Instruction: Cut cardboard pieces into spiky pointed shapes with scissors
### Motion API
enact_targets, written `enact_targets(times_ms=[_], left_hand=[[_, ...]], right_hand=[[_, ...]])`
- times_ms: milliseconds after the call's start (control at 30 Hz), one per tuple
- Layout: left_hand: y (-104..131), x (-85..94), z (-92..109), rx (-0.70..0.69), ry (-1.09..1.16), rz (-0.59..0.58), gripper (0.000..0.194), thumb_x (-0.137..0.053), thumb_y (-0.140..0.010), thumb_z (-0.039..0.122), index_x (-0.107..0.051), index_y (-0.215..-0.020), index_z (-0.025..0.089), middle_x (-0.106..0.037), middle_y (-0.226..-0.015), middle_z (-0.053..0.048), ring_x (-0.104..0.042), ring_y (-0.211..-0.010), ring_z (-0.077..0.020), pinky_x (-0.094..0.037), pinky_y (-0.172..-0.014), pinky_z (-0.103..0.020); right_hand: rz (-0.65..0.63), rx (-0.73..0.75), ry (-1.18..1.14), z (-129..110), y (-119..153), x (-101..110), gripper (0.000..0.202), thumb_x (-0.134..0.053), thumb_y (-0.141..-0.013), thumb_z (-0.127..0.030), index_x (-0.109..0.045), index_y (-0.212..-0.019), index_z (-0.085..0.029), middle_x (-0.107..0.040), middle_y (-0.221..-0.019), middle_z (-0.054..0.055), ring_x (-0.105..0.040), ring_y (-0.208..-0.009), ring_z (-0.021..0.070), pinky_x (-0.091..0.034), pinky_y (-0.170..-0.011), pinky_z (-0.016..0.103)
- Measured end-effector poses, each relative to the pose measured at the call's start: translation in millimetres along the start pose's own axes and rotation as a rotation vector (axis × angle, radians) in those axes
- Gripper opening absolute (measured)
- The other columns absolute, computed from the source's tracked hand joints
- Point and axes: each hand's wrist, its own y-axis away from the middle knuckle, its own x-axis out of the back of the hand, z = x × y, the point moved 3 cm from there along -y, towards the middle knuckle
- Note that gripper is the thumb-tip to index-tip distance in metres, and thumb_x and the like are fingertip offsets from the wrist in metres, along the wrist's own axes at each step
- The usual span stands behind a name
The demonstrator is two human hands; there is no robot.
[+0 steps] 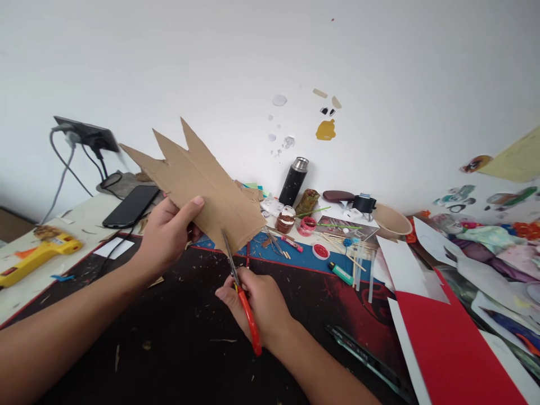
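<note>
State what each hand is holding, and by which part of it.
The left hand grips the cardboard by its lower left edge. The right hand holds the scissors by their red-handled end.

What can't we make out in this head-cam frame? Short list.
All in the head view:
- Left hand: most fingers, hidden behind the cardboard.
- Scissors: one blade, apparently behind the cardboard.
- Yellow tool: one end, cut off by left edge.
- Red sheet: near end, cut off by bottom edge.
</note>
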Motion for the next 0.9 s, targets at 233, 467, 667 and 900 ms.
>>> enact_targets(times_ms=[233,467,667,900], left_hand=[[-1.2,-0.3,-5.3,0.042,0.026,0.01,0.04,-0.087,-0.086,0.045,-0.059,-0.067,0.023,-0.051,-0.045,0.006,-0.045,-0.037,-0.0099,-0.037,-0.037,-0.021],[-0.4,-1.5,-7.8,0.051,0.032,0.014,0.038,-0.087,-0.086,0.045,-0.059,-0.071,0.024,-0.05,-0.046,0.007,-0.045,-0.038,-0.0105,-0.037,-0.038,-0.022],[0.1,-1.0,-9.6,0.055,0.031,0.007,0.037,-0.084,-0.09,0.044,-0.056,-0.073,0.025,-0.049,-0.046,0.007,-0.044,-0.038,-0.0115,-0.037,-0.039,-0.023],[2.4,-1.9,-6.6,0.03,0.036,0.004,0.038,-0.085,-0.09,0.044,-0.057,-0.074,0.024,-0.048,-0.047,0.008,-0.043,-0.039,-0.0108,-0.035,-0.039,-0.023]], right_hand=[[0.019,-0.017,0.034,1.6,-0.4,-2.0,0.036,-0.071,-0.101,-0.058,-0.07,-0.09,-0.024,-0.067,-0.067,-0.001,-0.057,-0.055,0.0161,-0.041,-0.06,0.027],[0.022,-0.047,0.089,3.8,-1.6,-2.0,0.034,-0.068,-0.104,-0.055,-0.072,-0.094,-0.023,-0.071,-0.069,0.001,-0.064,-0.058,0.0181,-0.044,-0.059,0.027],[0.04,-0.038,0.144,1.8,-1.2,-2.2,0.032,-0.063,-0.106,-0.048,-0.066,-0.086,-0.023,-0.065,-0.065,0.0,-0.056,-0.055,0.016,-0.039,-0.058,0.027],[0.049,-0.041,0.108,3.5,-1.8,-8.1,0.033,-0.06,-0.104,-0.045,-0.056,-0.079,-0.024,-0.053,-0.059,-0.003,-0.048,-0.051,0.0144,-0.034,-0.055,0.027]])
